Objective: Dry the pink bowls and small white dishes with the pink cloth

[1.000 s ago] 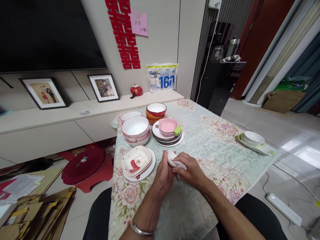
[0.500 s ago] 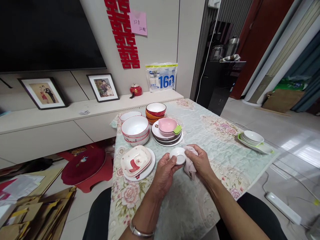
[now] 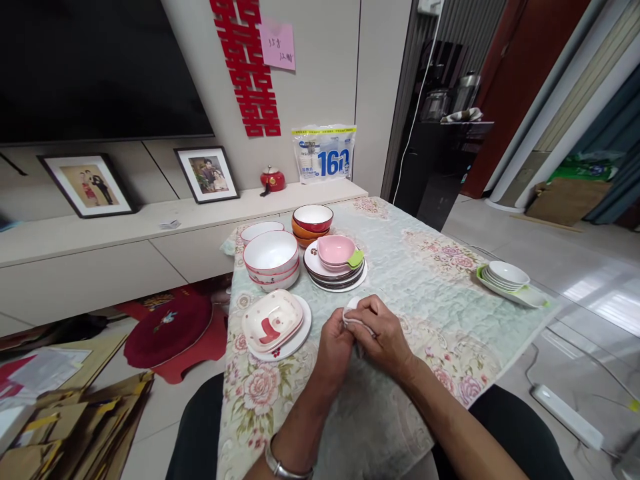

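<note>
Above the near part of the table, my left hand (image 3: pixel 336 343) is closed on a small white dish (image 3: pixel 353 302), of which only the far rim shows. My right hand (image 3: pixel 383 333) lies over the dish and presses a pale pink cloth (image 3: pixel 359 323) onto it; most of the cloth is hidden under the fingers. Left of my hands, a cream bear-patterned dish (image 3: pixel 273 321) rests on a white plate (image 3: pixel 304 331). Beyond them, pink bowls (image 3: pixel 336 250) with a green handle sit on a stack of dark-rimmed plates (image 3: pixel 327 280).
Red-rimmed white bowls (image 3: pixel 271 257) and orange and red bowls (image 3: pixel 312 223) are stacked at the back. Small white dishes (image 3: pixel 507 273) lie on a green-edged tray (image 3: pixel 533 298) at the table's right edge. A red stool (image 3: pixel 173 333) stands left of the table.
My right hand has moved left with the cloth, from beside the dish to over it. The dish, plainly visible before, is now mostly covered.
</note>
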The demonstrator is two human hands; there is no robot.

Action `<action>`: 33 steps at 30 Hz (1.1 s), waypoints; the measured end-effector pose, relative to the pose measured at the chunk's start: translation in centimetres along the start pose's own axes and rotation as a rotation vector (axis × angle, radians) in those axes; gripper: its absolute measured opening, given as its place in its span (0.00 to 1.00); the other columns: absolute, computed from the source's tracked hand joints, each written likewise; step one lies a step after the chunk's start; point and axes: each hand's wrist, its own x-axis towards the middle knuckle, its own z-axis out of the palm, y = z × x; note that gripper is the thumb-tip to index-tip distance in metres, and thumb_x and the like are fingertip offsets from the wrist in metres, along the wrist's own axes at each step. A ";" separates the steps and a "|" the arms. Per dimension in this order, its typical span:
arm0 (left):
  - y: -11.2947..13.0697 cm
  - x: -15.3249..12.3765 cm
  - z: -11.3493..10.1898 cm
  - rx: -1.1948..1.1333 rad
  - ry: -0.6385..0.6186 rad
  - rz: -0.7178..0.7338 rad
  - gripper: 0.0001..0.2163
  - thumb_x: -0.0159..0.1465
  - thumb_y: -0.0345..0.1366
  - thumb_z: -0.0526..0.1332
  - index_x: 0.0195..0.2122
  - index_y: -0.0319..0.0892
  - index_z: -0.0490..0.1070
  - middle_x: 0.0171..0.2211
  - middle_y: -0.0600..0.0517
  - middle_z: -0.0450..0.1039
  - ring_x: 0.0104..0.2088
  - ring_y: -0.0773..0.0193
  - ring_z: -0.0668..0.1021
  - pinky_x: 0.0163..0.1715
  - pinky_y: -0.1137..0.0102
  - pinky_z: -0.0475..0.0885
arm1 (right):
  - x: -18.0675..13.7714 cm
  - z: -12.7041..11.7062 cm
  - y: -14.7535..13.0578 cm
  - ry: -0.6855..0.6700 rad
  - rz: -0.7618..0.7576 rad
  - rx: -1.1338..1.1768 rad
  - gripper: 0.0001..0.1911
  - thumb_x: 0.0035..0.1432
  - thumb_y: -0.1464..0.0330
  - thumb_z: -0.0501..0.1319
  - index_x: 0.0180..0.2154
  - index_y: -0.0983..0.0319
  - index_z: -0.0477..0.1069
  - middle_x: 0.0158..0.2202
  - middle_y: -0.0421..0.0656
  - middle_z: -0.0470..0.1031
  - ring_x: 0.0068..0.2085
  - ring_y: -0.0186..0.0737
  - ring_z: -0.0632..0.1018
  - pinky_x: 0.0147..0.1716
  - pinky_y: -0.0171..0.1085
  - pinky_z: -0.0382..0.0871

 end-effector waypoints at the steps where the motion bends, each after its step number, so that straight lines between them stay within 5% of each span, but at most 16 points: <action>1: -0.1 0.0 0.0 0.036 0.005 0.009 0.09 0.54 0.33 0.69 0.35 0.39 0.75 0.28 0.54 0.75 0.28 0.66 0.74 0.31 0.73 0.68 | 0.1 0.0 0.2 0.016 0.014 -0.005 0.10 0.65 0.69 0.58 0.42 0.58 0.78 0.36 0.45 0.71 0.39 0.41 0.75 0.40 0.39 0.71; 7: -0.3 -0.1 0.1 0.178 -0.041 0.006 0.10 0.59 0.34 0.63 0.41 0.41 0.75 0.30 0.52 0.75 0.31 0.62 0.75 0.34 0.69 0.70 | 0.4 -0.9 2.8 0.194 0.263 -0.040 0.05 0.62 0.67 0.60 0.36 0.60 0.75 0.34 0.43 0.76 0.36 0.41 0.77 0.39 0.40 0.70; 15: -0.1 -0.3 -0.1 0.423 -0.035 0.095 0.06 0.59 0.36 0.59 0.35 0.40 0.71 0.26 0.56 0.68 0.27 0.66 0.68 0.29 0.71 0.64 | 0.2 -0.5 1.1 0.069 0.049 -0.041 0.05 0.62 0.69 0.61 0.36 0.59 0.76 0.33 0.43 0.75 0.37 0.41 0.76 0.39 0.38 0.69; 22: 0.5 -0.6 0.3 0.460 -0.071 0.074 0.08 0.57 0.33 0.57 0.36 0.40 0.73 0.26 0.56 0.70 0.28 0.64 0.70 0.31 0.71 0.65 | 0.5 -1.2 2.3 0.175 0.359 0.037 0.05 0.60 0.65 0.62 0.35 0.60 0.74 0.32 0.41 0.77 0.33 0.40 0.76 0.34 0.37 0.69; 29: 0.1 -0.2 -0.2 0.492 -0.030 0.114 0.05 0.59 0.37 0.58 0.33 0.41 0.69 0.26 0.56 0.68 0.28 0.64 0.69 0.31 0.71 0.65 | 0.2 -0.7 1.0 0.000 0.106 0.000 0.05 0.60 0.68 0.61 0.33 0.60 0.75 0.32 0.42 0.74 0.36 0.40 0.76 0.37 0.38 0.68; 33: 0.4 -0.4 0.0 0.513 -0.049 0.099 0.07 0.59 0.35 0.57 0.36 0.41 0.71 0.27 0.56 0.69 0.28 0.64 0.69 0.32 0.71 0.64 | 0.5 -1.1 1.6 0.075 0.300 0.093 0.05 0.60 0.65 0.62 0.35 0.60 0.74 0.32 0.41 0.76 0.35 0.40 0.76 0.36 0.37 0.68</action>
